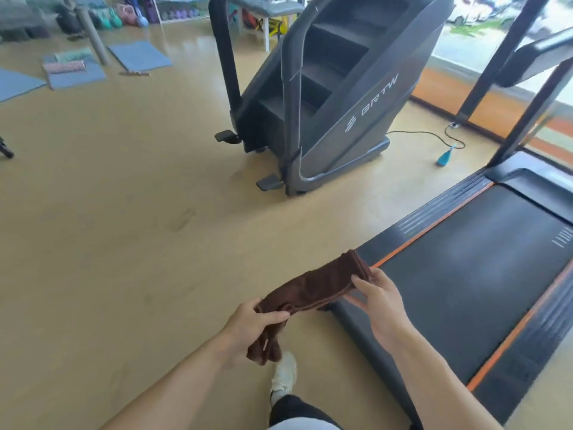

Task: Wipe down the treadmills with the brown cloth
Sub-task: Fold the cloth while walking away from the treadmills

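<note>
Pinching one brown cloth [316, 287] between left hand [248, 324] and right hand [379, 302], beside one treadmill [483, 274]

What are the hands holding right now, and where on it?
Both grip the folded brown cloth: the left hand bunches one end, the right hand pinches the other end, above the treadmill's edge.

Tan floor [124, 212] under treadmill [483, 274], stair machine [325, 97], blue mats [139, 55], perhaps a spray bottle [444, 157].
</note>
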`<act>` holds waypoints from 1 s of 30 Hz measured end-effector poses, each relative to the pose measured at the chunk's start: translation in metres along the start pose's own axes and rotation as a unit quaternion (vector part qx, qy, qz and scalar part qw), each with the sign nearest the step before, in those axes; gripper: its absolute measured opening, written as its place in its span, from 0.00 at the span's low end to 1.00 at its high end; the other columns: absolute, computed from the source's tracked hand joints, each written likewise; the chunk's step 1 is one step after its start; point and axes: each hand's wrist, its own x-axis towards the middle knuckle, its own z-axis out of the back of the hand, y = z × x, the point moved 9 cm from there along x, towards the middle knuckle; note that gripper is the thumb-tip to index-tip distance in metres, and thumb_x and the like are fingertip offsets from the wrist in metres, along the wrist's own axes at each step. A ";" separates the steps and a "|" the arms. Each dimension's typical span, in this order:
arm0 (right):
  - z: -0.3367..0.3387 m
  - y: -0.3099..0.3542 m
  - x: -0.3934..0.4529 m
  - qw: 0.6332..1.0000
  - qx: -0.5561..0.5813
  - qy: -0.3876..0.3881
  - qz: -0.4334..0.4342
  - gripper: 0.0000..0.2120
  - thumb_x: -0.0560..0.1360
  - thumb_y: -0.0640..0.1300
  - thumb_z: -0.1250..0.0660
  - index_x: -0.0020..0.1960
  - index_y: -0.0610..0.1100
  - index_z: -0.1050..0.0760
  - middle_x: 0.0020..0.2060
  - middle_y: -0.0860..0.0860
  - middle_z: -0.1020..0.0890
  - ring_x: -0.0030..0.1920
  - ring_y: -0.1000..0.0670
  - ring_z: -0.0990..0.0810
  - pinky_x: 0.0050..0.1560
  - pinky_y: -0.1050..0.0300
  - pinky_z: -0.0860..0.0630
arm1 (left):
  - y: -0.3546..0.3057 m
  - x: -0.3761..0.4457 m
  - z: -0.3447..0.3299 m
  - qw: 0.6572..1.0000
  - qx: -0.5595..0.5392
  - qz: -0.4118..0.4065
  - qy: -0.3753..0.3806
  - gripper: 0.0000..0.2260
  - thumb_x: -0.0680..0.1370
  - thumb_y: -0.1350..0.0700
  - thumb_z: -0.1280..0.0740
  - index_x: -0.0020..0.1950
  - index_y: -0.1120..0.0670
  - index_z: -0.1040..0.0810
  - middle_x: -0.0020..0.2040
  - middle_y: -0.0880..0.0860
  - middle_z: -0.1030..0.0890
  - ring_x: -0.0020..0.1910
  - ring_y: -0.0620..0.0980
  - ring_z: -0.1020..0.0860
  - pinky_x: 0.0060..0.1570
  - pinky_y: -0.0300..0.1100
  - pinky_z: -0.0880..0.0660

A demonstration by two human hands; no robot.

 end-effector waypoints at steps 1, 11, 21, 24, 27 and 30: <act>-0.006 0.006 0.024 1.000 -0.004 0.003 -0.002 0.10 0.81 0.30 0.36 0.62 0.35 0.26 0.56 0.38 0.15 0.50 0.44 0.13 0.48 0.55 0.15 | -0.020 0.021 0.002 1.000 -0.025 0.008 -0.002 0.10 0.75 0.58 0.26 0.52 0.62 0.21 0.40 0.60 0.19 0.31 0.57 0.20 0.29 0.43 0.25; -0.087 0.093 0.234 0.967 -0.255 -0.029 -0.012 0.22 0.69 0.30 0.31 0.54 0.53 0.20 0.44 0.51 0.13 0.48 0.47 0.14 0.53 0.47 0.16 | -0.213 0.229 0.042 0.994 -0.101 -0.002 -0.033 0.09 0.78 0.64 0.30 0.58 0.63 0.19 0.50 0.66 0.15 0.38 0.55 0.17 0.28 0.40 0.24; -0.192 0.168 0.445 0.959 -0.275 -0.066 0.015 0.21 0.75 0.33 0.31 0.55 0.59 0.24 0.47 0.60 0.16 0.48 0.62 0.18 0.45 0.72 0.25 | -0.394 0.458 0.013 0.994 0.041 0.008 0.103 0.16 0.78 0.66 0.37 0.60 0.51 0.19 0.47 0.59 0.17 0.44 0.58 0.20 0.33 0.43 0.26; -0.179 0.195 0.499 0.956 -0.269 -0.118 -0.010 0.20 0.75 0.37 0.29 0.56 0.61 0.23 0.50 0.58 0.15 0.50 0.56 0.17 0.53 0.57 0.20 | -0.444 0.513 -0.010 0.981 0.117 0.020 0.151 0.16 0.78 0.66 0.38 0.58 0.48 0.20 0.52 0.66 0.18 0.43 0.60 0.21 0.31 0.46 0.27; -0.154 0.226 0.547 0.953 -0.253 -0.166 -0.021 0.19 0.75 0.37 0.29 0.58 0.60 0.24 0.49 0.58 0.16 0.50 0.57 0.18 0.52 0.59 0.21 | -0.481 0.568 -0.045 0.964 0.193 0.020 0.180 0.16 0.80 0.63 0.36 0.62 0.45 0.22 0.53 0.63 0.15 0.45 0.62 0.18 0.36 0.49 0.25; -0.118 0.257 0.609 0.951 -0.239 -0.192 -0.029 0.19 0.74 0.37 0.30 0.57 0.59 0.24 0.48 0.57 0.16 0.47 0.58 0.18 0.44 0.68 0.24 | -0.521 0.629 -0.090 0.952 0.225 0.015 0.208 0.23 0.80 0.62 0.33 0.73 0.47 0.28 0.50 0.57 0.14 0.39 0.57 0.17 0.31 0.44 0.25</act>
